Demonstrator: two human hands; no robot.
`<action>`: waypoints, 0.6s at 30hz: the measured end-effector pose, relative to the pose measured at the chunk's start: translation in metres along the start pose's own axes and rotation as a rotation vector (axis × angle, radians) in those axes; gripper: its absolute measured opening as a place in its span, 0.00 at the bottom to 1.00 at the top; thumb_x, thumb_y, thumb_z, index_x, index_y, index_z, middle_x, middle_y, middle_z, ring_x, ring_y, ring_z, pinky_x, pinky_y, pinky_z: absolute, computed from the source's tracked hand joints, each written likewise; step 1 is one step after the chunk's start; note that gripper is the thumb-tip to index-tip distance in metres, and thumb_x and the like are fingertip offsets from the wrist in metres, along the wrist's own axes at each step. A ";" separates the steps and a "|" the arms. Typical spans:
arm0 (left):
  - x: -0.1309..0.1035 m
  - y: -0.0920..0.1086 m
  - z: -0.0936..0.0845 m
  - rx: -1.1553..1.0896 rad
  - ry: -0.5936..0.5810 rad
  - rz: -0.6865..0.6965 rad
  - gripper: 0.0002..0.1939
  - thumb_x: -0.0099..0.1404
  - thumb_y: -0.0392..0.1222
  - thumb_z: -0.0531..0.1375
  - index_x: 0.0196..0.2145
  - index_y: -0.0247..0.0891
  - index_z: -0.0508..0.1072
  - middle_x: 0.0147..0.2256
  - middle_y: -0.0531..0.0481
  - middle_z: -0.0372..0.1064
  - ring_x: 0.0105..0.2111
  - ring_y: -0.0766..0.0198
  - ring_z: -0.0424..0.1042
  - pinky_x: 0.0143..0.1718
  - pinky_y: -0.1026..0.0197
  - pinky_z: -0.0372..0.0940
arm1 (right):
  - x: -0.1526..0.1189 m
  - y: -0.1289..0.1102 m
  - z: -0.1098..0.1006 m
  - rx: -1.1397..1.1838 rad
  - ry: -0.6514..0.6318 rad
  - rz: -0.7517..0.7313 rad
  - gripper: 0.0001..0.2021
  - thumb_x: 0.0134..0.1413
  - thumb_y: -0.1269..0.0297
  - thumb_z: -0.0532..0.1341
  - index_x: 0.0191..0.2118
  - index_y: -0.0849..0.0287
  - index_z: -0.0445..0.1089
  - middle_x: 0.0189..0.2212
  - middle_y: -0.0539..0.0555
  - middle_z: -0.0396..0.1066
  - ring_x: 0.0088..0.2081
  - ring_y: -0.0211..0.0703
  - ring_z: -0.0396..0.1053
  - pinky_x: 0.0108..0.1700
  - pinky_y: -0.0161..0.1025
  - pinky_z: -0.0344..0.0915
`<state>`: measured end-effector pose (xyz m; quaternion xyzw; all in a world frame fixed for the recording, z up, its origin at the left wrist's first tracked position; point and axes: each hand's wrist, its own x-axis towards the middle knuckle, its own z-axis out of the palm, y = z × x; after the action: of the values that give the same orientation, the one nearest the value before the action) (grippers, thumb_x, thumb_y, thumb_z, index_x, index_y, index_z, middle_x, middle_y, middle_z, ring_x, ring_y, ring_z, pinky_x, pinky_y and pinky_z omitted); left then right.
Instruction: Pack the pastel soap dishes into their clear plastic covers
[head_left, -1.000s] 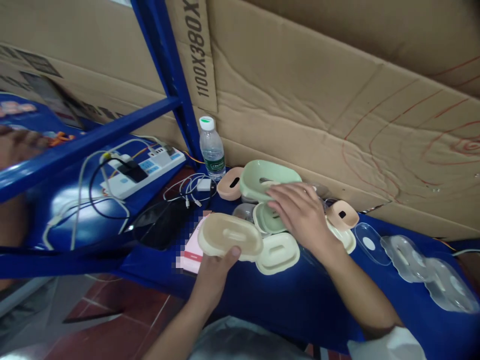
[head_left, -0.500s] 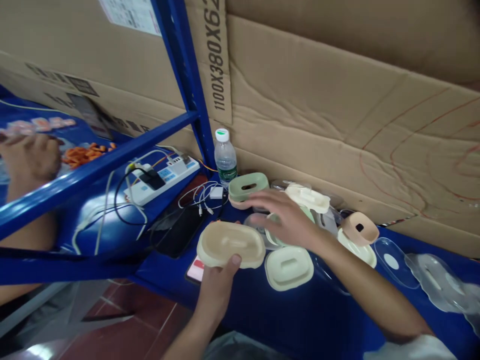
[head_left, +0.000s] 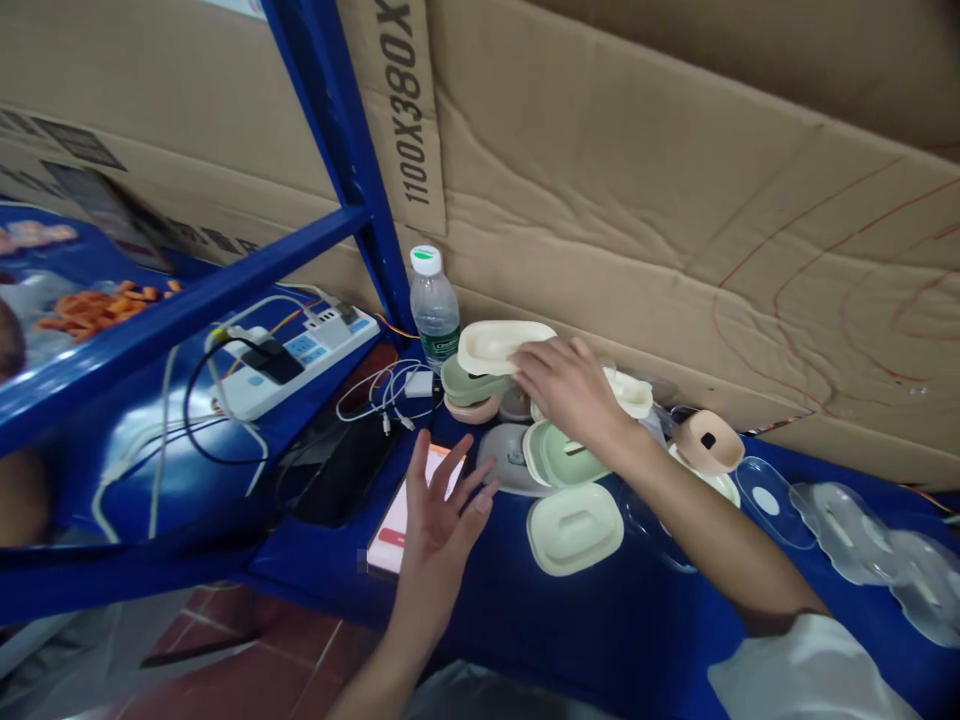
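Note:
My right hand [head_left: 574,390] grips the right end of a cream oval tray [head_left: 495,347], held over a green oval piece [head_left: 465,383] that rests on a peach one [head_left: 476,409]. My left hand [head_left: 442,510] is raised with fingers spread and nothing in it, above a lit phone [head_left: 390,530]. Below my right hand a green dish [head_left: 562,455] lies beside a grey translucent lid [head_left: 504,462]. Nearer the front lies a cream lid [head_left: 575,530] with a raised bar.
A water bottle [head_left: 435,310] stands by the blue rack post [head_left: 337,130]. At left are a power strip [head_left: 300,362], cables and a dark pouch [head_left: 337,475]. Clear lids [head_left: 847,530] and a peach box [head_left: 709,440] lie at right. Another person's arm shows at far left.
The cream tray has gone from my left hand to my right, up and back over the green piece. My left hand has opened, uncovering the phone. The view has shifted slightly.

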<state>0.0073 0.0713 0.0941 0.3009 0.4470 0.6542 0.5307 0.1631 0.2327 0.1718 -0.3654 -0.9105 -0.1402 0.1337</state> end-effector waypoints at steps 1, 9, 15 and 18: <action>-0.002 -0.001 -0.001 0.017 0.005 0.003 0.46 0.69 0.52 0.70 0.75 0.61 0.50 0.69 0.38 0.62 0.59 0.48 0.77 0.60 0.43 0.73 | 0.002 0.002 0.005 -0.016 -0.022 0.017 0.13 0.75 0.67 0.57 0.55 0.62 0.76 0.56 0.60 0.79 0.55 0.56 0.74 0.52 0.52 0.62; -0.001 -0.009 -0.004 0.070 0.010 0.007 0.36 0.69 0.49 0.70 0.69 0.58 0.62 0.62 0.43 0.68 0.52 0.54 0.80 0.51 0.51 0.79 | -0.095 0.005 -0.037 0.029 0.120 0.171 0.17 0.75 0.60 0.59 0.63 0.57 0.71 0.60 0.58 0.77 0.60 0.51 0.73 0.61 0.49 0.63; 0.007 -0.006 0.003 0.128 -0.034 0.042 0.24 0.71 0.49 0.68 0.62 0.51 0.70 0.61 0.46 0.70 0.51 0.56 0.80 0.49 0.55 0.80 | -0.275 0.088 -0.036 -0.246 0.064 0.813 0.22 0.74 0.51 0.56 0.64 0.57 0.72 0.63 0.64 0.74 0.62 0.63 0.71 0.61 0.58 0.66; 0.000 -0.010 0.008 0.294 -0.128 0.077 0.15 0.75 0.49 0.63 0.56 0.45 0.75 0.56 0.44 0.75 0.47 0.56 0.81 0.48 0.54 0.80 | -0.351 0.108 -0.009 -0.306 -0.106 1.051 0.28 0.73 0.47 0.53 0.65 0.62 0.70 0.68 0.70 0.67 0.68 0.73 0.63 0.64 0.71 0.60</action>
<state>0.0185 0.0742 0.0881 0.4334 0.4911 0.5812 0.4829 0.4853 0.0838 0.0760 -0.7927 -0.5803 -0.1666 0.0850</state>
